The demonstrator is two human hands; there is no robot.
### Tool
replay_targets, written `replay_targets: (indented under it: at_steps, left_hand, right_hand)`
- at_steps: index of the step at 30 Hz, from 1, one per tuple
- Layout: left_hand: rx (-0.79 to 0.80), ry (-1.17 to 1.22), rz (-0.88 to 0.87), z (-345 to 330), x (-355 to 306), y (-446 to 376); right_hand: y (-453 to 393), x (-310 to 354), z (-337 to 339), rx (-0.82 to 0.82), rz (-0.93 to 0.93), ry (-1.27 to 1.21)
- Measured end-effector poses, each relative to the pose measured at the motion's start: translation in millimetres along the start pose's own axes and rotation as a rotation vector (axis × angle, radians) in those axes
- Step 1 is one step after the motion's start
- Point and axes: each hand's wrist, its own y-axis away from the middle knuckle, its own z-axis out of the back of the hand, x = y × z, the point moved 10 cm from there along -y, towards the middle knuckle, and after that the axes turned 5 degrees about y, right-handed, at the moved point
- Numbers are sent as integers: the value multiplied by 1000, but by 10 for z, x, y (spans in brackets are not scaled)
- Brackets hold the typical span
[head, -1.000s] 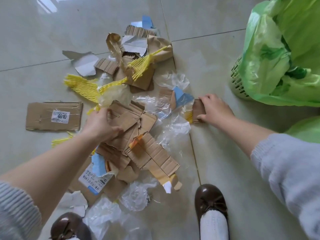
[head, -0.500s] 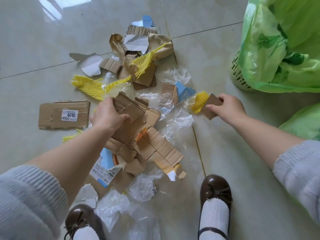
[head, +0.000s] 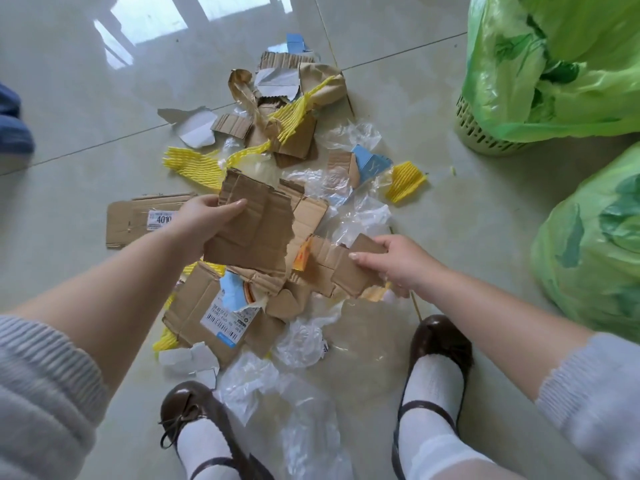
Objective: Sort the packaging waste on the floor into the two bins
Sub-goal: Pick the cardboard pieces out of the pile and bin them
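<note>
The left hand [head: 207, 220] is clamped on a stack of torn cardboard pieces [head: 254, 225], thumb across the top face and fingers underneath, holding it lifted above the middle of the pile on the floor [head: 69, 81]. The right hand [head: 398, 261] pinches a small cardboard scrap [head: 356, 268] between thumb and fingers, just beside the lower right edge of the left hand's stack and over more cardboard lying below.

Under both hands the heap spreads along a tile joint. A flat cardboard panel with a "4010" label [head: 138, 220] lies at the left side of the heap, partly hidden by the left wrist. A larger cardboard sheet with a barcode label [head: 207, 306] sits near the left shoe [head: 194, 420]. Yellow foam netting [head: 194, 164] lies at the upper left of the pile, and another yellow net piece [head: 405, 181] lies at the right edge, apart from the rest. Clear plastic film [head: 349, 209] is crumpled through the middle, and more clear film [head: 277, 386] lies between the two shoes. A blue carton scrap [head: 372, 164] rests between the film and the right-hand net. White paper pieces [head: 197, 128] lie at the upper left.

Two bins stand at the right: a basket lined with a green bag [head: 554, 64] at the far right of the floor, and a second green bag [head: 595, 244] nearer, beside the right forearm. The right shoe [head: 440, 344] stands just below the right hand.
</note>
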Motion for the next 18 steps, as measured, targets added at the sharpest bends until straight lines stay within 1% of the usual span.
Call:
replay_targets:
  at_steps: [2, 5, 9, 11, 13, 16, 18]
  left_hand:
    - [22, -77, 15, -81, 102, 6]
    - [6, -295, -40, -196, 131, -23]
    - [3, -463, -81, -292, 131, -87]
    - [1, -544, -92, -302, 141, -119]
    - [2, -569, -105, -310, 147, -134]
    - [18, -543, -123, -325, 150, -144]
    - [31, -513, -125, -309, 148, -137]
  right_hand:
    - [-29, -63, -53, -42, 4, 133]
    - [-116, -60, -44, -146, 80, 469]
    - [-206, -76, -110, -123, 99, 617]
    - [-232, -73, -113, -136, 106, 643]
    - [-239, -60, -112, -159, 123, 624]
    - [-221, -25, -104, -179, 155, 580]
    - [-202, -24, -69, -191, 156, 488]
